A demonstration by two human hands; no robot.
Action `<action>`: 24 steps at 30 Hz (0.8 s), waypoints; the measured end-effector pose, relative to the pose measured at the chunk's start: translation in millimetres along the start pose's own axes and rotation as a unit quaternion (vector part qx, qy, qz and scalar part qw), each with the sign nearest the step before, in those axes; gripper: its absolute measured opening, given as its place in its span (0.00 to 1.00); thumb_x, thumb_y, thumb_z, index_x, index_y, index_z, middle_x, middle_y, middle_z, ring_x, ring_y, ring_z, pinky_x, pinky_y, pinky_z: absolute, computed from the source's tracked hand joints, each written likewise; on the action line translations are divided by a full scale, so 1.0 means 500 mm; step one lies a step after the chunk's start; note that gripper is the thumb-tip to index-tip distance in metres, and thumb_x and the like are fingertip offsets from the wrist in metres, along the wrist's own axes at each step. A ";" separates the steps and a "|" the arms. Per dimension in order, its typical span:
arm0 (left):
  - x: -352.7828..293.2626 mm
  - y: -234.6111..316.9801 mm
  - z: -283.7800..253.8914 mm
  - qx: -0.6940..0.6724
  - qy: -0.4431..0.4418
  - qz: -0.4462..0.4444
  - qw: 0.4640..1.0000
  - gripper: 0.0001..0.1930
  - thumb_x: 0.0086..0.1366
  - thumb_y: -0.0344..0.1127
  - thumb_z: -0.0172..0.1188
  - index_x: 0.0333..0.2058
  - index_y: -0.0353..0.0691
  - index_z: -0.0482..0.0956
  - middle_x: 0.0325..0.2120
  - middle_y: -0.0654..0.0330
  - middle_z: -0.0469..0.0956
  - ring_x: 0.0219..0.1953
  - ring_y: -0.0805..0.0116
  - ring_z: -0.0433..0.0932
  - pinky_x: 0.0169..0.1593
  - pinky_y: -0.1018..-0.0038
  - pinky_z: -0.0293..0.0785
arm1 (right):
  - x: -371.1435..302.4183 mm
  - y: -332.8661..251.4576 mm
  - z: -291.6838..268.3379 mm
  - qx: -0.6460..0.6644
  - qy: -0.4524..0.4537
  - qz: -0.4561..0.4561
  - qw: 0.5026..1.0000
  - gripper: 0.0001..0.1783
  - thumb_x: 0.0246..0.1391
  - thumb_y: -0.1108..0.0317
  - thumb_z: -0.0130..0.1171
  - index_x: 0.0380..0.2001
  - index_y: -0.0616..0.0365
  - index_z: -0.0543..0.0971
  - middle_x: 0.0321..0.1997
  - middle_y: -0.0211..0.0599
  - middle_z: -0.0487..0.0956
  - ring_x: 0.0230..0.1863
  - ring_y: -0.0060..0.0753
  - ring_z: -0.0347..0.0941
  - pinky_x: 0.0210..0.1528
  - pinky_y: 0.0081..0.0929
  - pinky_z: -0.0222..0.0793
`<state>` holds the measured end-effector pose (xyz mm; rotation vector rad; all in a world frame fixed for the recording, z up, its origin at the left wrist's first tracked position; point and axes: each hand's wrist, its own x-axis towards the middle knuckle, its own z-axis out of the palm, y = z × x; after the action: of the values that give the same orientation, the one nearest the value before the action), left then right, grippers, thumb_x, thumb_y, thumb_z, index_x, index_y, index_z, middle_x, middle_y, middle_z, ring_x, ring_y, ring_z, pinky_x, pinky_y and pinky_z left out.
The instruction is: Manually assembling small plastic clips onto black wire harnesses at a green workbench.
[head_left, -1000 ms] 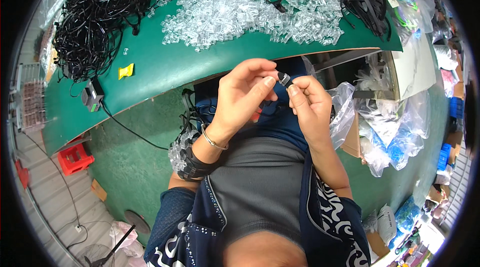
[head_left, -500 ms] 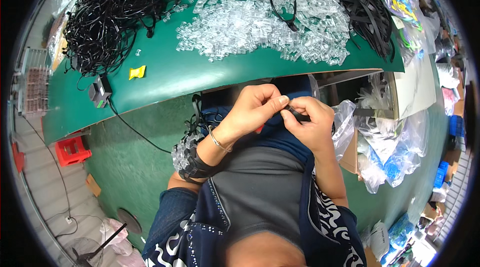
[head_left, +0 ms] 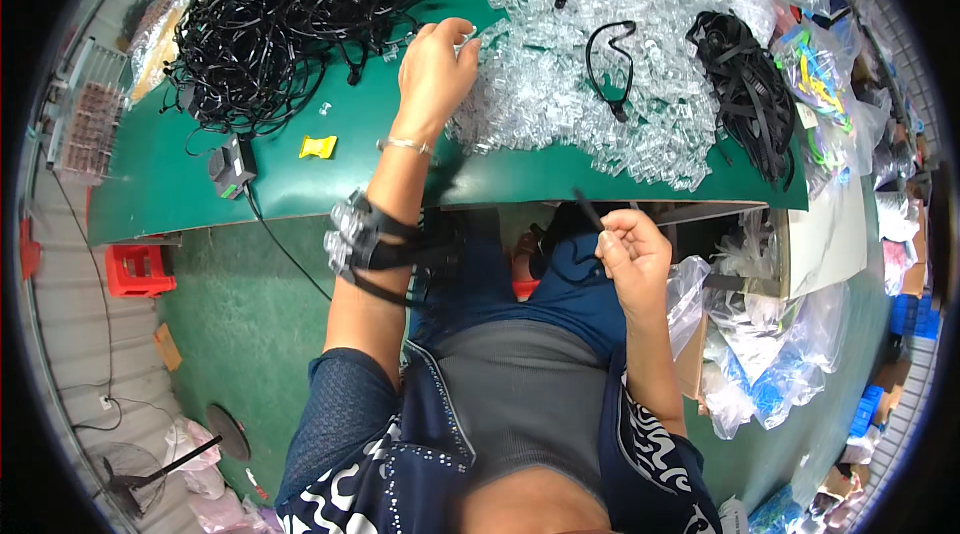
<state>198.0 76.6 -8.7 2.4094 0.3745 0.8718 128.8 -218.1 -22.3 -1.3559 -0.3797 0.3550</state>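
Observation:
My left hand reaches over the table to the left edge of a pile of small clear plastic pieces. Its thumb and bent fingers stand apart, and I see nothing held between them. Several black straps with clear plastic pieces hang looped around my left forearm, below a bracelet. Near the table's front edge, my right hand pinches a thin black strap between thumb and fingers. Part of that strap is hidden by the hand.
A tangled heap of black cords covers the table's far left. One black loop lies on the clear pieces, with a bundle of flat black straps to their right. A yellow packet and a corded black box sit front left.
My hands have parted. The left has moved forward from my lap to the clear pieces, while the right has shifted slightly down and keeps the black strap. The view has shifted a little.

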 end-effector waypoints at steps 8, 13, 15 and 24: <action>0.064 -0.052 0.043 0.190 -0.050 -0.058 0.979 0.09 0.45 0.35 0.56 0.23 0.36 0.78 0.26 0.47 0.77 0.30 0.48 0.77 0.35 0.59 0.73 | -0.003 0.010 -0.012 -0.011 -0.001 0.045 0.999 0.08 0.50 0.76 0.56 0.35 0.64 0.72 0.27 0.27 0.72 0.26 0.12 0.66 0.28 0.10 0.62; 0.058 -0.053 0.025 0.188 -0.006 -0.063 0.980 0.08 0.47 0.32 0.51 0.21 0.34 0.77 0.23 0.45 0.77 0.27 0.48 0.77 0.32 0.58 0.74 | -0.002 0.002 0.001 -0.018 0.007 0.050 0.999 0.07 0.50 0.76 0.56 0.35 0.63 0.72 0.24 0.26 0.72 0.24 0.11 0.66 0.24 0.09 0.60; 0.056 -0.053 0.017 0.153 -0.025 -0.084 0.984 0.10 0.51 0.34 0.51 0.24 0.36 0.78 0.24 0.46 0.77 0.30 0.47 0.77 0.35 0.58 0.73 | -0.001 -0.001 0.000 -0.023 0.016 0.047 0.998 0.07 0.50 0.76 0.55 0.34 0.63 0.73 0.23 0.27 0.72 0.22 0.11 0.65 0.21 0.09 0.58; -0.069 0.110 -0.120 -0.513 -0.216 -0.164 0.814 0.07 0.62 0.36 0.45 0.33 0.40 0.69 0.22 0.63 0.75 0.22 0.78 0.71 0.26 0.84 0.64 | 0.010 -0.049 0.024 -0.003 0.008 -0.015 1.000 0.09 0.54 0.71 0.51 0.38 0.62 0.70 0.20 0.33 0.71 0.15 0.14 0.59 0.17 0.09 0.55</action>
<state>136.8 40.9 44.2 1.3825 0.0772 0.2116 128.3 -209.9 4.0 -1.3573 -0.3867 0.3178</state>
